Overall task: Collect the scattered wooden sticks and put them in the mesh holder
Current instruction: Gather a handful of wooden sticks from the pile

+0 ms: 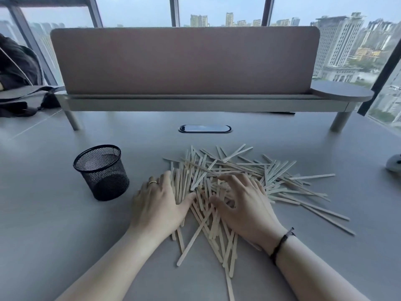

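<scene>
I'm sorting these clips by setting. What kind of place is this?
Probably a high-rise office: a grey desk with a fabric divider screen, a cable port set into it, and windows overlooking city towers.

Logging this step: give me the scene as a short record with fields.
holder: black mesh holder, upright, no sticks seen inside
sticks: wooden sticks piled loose on grey table, right of the holder
left hand: flat on the pile's left edge
right hand: fingers curled on the pile's middle
progress: gathering, nothing lifted yet

One mesh holder, two hands, wooden sticks beyond counting.
</scene>
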`<state>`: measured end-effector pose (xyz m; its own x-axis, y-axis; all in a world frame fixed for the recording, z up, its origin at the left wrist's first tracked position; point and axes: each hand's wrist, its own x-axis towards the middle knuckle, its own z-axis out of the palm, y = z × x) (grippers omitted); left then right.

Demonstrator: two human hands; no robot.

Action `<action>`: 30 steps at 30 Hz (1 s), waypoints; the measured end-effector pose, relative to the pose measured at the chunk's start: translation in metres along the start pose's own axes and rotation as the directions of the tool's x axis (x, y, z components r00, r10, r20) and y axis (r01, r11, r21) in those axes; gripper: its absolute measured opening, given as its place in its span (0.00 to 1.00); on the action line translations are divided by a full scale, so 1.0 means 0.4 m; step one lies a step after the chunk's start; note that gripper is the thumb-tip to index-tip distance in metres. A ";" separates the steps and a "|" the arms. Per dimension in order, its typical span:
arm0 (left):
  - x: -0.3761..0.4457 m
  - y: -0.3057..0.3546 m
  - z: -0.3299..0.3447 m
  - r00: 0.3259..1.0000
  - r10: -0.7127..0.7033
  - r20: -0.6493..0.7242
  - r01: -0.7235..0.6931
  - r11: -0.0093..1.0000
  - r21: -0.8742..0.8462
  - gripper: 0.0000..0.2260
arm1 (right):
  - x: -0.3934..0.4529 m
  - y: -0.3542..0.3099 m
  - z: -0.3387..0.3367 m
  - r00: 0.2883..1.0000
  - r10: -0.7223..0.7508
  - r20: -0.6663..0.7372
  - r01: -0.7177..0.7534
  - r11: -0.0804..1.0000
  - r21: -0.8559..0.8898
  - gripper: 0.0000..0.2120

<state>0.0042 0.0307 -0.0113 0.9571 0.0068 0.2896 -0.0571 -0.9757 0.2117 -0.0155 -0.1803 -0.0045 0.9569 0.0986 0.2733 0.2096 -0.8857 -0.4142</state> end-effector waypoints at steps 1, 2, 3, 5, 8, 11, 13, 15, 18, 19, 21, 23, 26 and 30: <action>0.001 -0.002 -0.005 1.000 -0.021 0.021 0.021 0.999 0.024 0.39 | -0.004 -0.001 -0.002 1.000 -0.003 -0.011 0.003 1.000 0.001 0.25; -0.001 -0.003 -0.012 0.999 -0.038 0.037 0.036 0.999 0.039 0.37 | -0.006 -0.002 -0.004 1.000 -0.009 -0.022 0.009 1.000 -0.007 0.24; -0.002 -0.005 -0.018 0.998 -0.048 0.048 0.046 0.998 0.033 0.33 | -0.009 -0.002 -0.005 1.000 -0.013 -0.027 0.012 1.000 -0.021 0.24; -0.003 -0.011 -0.030 0.996 -0.058 0.068 0.061 0.997 -0.046 0.25 | -0.012 -0.001 -0.005 1.000 -0.003 -0.025 0.002 0.999 -0.034 0.24; 0.004 -0.026 -0.030 0.996 -0.062 0.059 0.070 0.988 -0.135 0.12 | -0.015 0.004 -0.005 0.999 0.037 -0.010 -0.037 0.999 -0.002 0.24; 0.006 -0.036 -0.021 0.998 -0.050 0.035 0.055 0.985 -0.161 0.06 | -0.020 0.007 -0.003 0.998 0.056 -0.004 -0.056 0.997 0.050 0.23; 0.009 -0.043 -0.014 0.999 -0.046 0.015 0.048 0.979 -0.198 0.07 | -0.024 0.008 -0.002 0.998 0.060 -0.001 -0.060 0.996 0.071 0.22; 0.013 -0.048 -0.013 0.998 -0.058 -0.007 0.054 0.962 -0.268 0.13 | -0.027 0.006 -0.001 0.998 0.055 -0.001 -0.055 0.994 0.090 0.21; 0.025 -0.056 -0.026 0.995 -0.090 -0.034 0.069 0.912 -0.405 0.17 | -0.031 0.005 0.001 0.999 0.046 -0.007 -0.045 0.993 0.107 0.20; 0.030 -0.059 -0.031 0.993 -0.108 -0.035 0.081 0.892 -0.444 0.16 | -0.031 0.006 0.001 0.999 0.044 -0.006 -0.043 0.993 0.108 0.19; 0.036 -0.062 -0.039 0.988 -0.154 -0.033 0.112 0.833 -0.541 0.14 | -0.029 0.008 0.001 0.999 0.039 -0.009 -0.038 0.992 0.116 0.19; 0.040 -0.059 -0.044 0.981 -0.190 -0.026 0.132 0.768 -0.626 0.15 | -0.028 0.009 0.001 0.999 0.039 -0.014 -0.037 0.990 0.134 0.18; 0.047 -0.055 -0.041 0.979 -0.203 -0.014 0.138 0.712 -0.688 0.15 | -0.027 0.011 0.003 0.999 0.038 -0.024 -0.034 0.989 0.146 0.18; 0.054 -0.055 -0.040 0.952 -0.303 0.044 0.217 0.566 -0.796 0.15 | -0.026 0.011 0.004 0.999 0.040 -0.025 -0.035 0.985 0.170 0.17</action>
<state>0.0214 0.0559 0.0053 0.9409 0.2928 0.1704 -0.0505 -0.3762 0.9252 -0.0242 -0.1847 -0.0105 0.9592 0.0520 0.2780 0.2071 -0.7985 -0.5652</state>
